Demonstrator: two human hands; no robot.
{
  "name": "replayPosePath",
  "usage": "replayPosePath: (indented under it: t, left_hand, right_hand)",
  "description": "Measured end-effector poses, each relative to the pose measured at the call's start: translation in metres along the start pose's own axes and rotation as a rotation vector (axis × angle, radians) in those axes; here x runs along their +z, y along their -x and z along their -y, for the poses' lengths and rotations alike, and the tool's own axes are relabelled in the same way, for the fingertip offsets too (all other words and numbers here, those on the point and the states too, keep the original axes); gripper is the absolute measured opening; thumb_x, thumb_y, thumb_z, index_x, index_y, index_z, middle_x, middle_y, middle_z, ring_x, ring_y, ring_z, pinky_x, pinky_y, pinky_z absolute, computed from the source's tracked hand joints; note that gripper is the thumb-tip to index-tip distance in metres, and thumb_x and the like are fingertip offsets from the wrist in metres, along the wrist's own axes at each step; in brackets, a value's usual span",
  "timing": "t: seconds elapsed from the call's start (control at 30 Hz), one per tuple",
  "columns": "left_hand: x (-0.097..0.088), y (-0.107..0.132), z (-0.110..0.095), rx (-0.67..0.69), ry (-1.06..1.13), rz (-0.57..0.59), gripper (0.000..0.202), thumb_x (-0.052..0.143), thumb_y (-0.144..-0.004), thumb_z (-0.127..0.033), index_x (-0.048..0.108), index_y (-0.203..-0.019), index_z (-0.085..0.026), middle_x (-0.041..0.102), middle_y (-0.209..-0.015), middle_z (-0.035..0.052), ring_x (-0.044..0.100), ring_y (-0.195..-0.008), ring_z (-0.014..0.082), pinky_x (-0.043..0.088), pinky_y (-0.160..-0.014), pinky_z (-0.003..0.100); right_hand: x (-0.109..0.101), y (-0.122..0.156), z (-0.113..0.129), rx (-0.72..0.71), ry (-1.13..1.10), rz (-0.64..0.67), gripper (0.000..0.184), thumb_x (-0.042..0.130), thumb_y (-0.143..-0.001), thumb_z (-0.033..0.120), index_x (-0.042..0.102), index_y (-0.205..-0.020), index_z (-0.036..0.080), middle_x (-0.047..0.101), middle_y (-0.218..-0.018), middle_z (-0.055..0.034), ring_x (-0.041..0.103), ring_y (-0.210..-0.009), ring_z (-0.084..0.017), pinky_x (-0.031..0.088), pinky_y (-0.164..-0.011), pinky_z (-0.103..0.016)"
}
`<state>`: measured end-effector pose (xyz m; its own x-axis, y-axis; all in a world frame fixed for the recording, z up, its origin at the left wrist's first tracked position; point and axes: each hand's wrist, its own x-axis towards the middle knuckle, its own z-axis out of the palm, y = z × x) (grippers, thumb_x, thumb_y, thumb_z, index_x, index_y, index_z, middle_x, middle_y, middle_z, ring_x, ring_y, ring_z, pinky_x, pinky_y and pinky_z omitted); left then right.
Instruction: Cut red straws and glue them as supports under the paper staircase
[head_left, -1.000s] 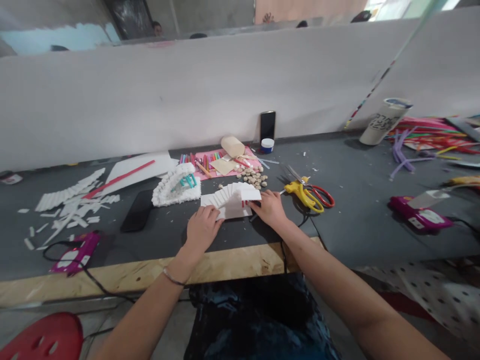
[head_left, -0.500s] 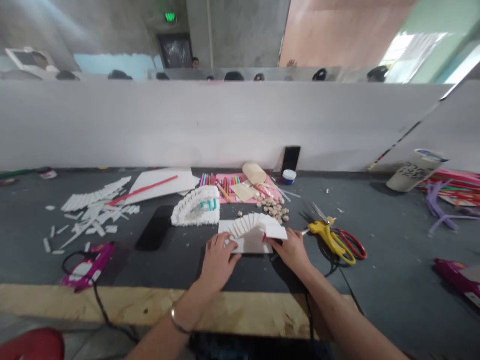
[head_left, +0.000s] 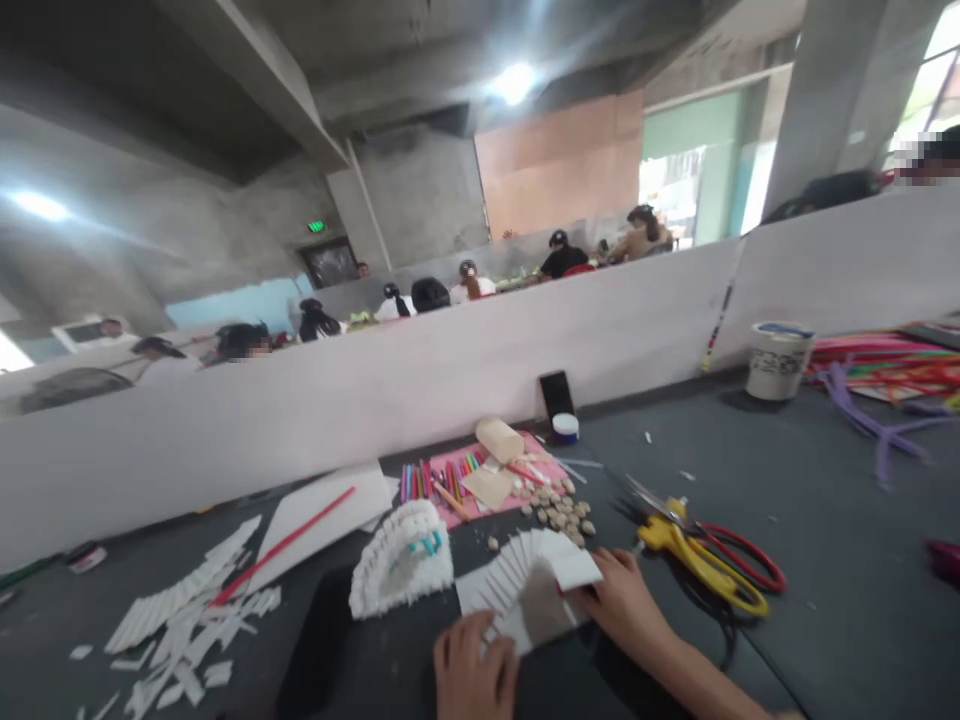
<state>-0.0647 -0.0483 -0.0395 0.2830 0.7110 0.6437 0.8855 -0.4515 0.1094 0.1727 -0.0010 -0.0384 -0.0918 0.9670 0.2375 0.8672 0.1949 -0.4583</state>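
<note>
A small white model (head_left: pixel 544 590), a fan-like curved row of strips on a flat white base, sits on the dark table between my hands. My left hand (head_left: pixel 476 665) is closed, fingers bent over the base's near left edge. My right hand (head_left: pixel 622 605) is closed on the model's right end, by a flat white flap; its fingertips are partly hidden under the flap. To the left stands a textured white arch-shaped piece (head_left: pixel 401 590) with turquoise bits inside.
Yellow-handled scissors (head_left: pixel 675 545) and a red-handled tool (head_left: pixel 750 560) lie right of my right hand. Pebbles (head_left: pixel 562 510), coloured sticks (head_left: pixel 420 482) and a white cup (head_left: pixel 778 360) are farther back. White scraps (head_left: pixel 187 640) spread left, near a black phone (head_left: pixel 319 640). A low white partition (head_left: pixel 420 390) borders the table.
The view has tilted up and rolled, so the table sits lower and slanted, and more of the room shows. Both hands stay at the white model.
</note>
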Motion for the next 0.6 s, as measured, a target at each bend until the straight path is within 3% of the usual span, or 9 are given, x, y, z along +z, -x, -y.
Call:
replayPosePath:
  t: [0.13,0.27,0.4,0.6]
  left_hand:
    - [-0.007,-0.024,-0.029,0.022,0.158,0.329,0.022,0.05,-0.091,-0.022,0.07,-0.084,-0.022,0.07,-0.08,0.0037,0.065,-0.077,0.0181,0.046,-0.07,0.03]
    - [0.011,-0.042,-0.06,-0.147,0.298,0.546,0.025,0.047,-0.095,-0.03,0.07,-0.101,-0.022,0.074,-0.09,0.0047,0.067,-0.078,0.0183,0.046,-0.069,0.028]
    - [0.025,-0.044,-0.071,-0.302,0.272,0.594,0.026,0.046,-0.095,-0.028,0.069,-0.105,-0.019,0.074,-0.088,0.0081,0.068,-0.077,0.0209,0.044,-0.068,0.029]
    - [0.032,-0.05,-0.066,-0.356,0.216,0.586,0.034,0.043,-0.096,-0.03,0.063,-0.119,-0.015,0.071,-0.072,0.0066,0.067,-0.071,0.0225,0.043,-0.067,0.03]
  right_hand:
    - [-0.01,0.003,0.0,0.0,0.093,0.006,0.015,0.057,-0.084,0.019,0.072,-0.09,0.017,0.073,-0.092,-0.0105,0.062,-0.091,-0.025,0.034,-0.085,-0.037]
    - [-0.008,0.004,-0.011,0.023,0.11,0.078,0.019,0.054,-0.09,0.025,0.069,-0.098,0.017,0.072,-0.098,-0.0109,0.058,-0.095,-0.024,0.03,-0.086,-0.037]
    - [-0.007,0.007,-0.017,0.008,0.09,0.079,0.019,0.053,-0.091,0.027,0.069,-0.091,0.017,0.071,-0.094,-0.0102,0.056,-0.093,-0.024,0.028,-0.086,-0.038]
    - [-0.01,0.005,-0.018,0.004,0.013,0.058,0.013,0.058,-0.087,0.025,0.068,-0.088,0.017,0.071,-0.091,-0.0079,0.054,-0.089,-0.022,0.026,-0.086,-0.037]
